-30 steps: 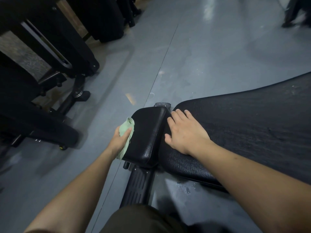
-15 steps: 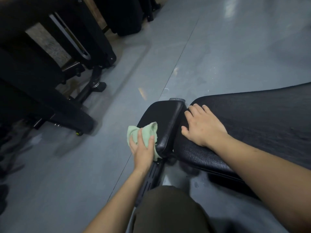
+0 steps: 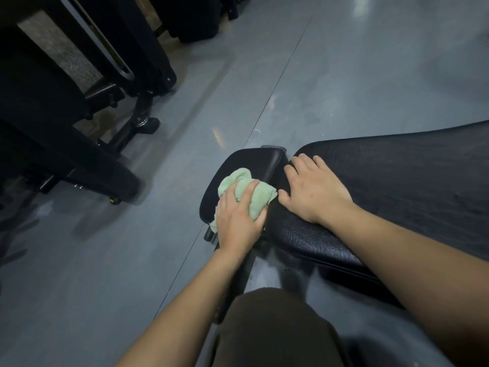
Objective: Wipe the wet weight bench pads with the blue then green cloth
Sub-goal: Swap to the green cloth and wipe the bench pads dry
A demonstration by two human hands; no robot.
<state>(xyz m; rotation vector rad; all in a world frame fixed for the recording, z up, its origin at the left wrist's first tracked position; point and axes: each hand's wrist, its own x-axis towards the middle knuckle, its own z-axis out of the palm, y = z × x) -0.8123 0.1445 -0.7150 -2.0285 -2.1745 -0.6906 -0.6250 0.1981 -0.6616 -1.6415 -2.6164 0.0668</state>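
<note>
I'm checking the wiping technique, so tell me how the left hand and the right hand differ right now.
The left hand grips the bunched green cloth, fingers curled over it; the right hand holds nothing and lies flat, fingers spread. The left hand is on the small black pad; the right hand rests on the long bench pad. Both are bare, palm down, side by side.

Left hand (image 3: 238, 218): fingers curled, gripping, forearm bare and reaching in from the near edge. Right hand (image 3: 312, 192): palm down, fingers spread flat, forearm entering from the right.
</note>
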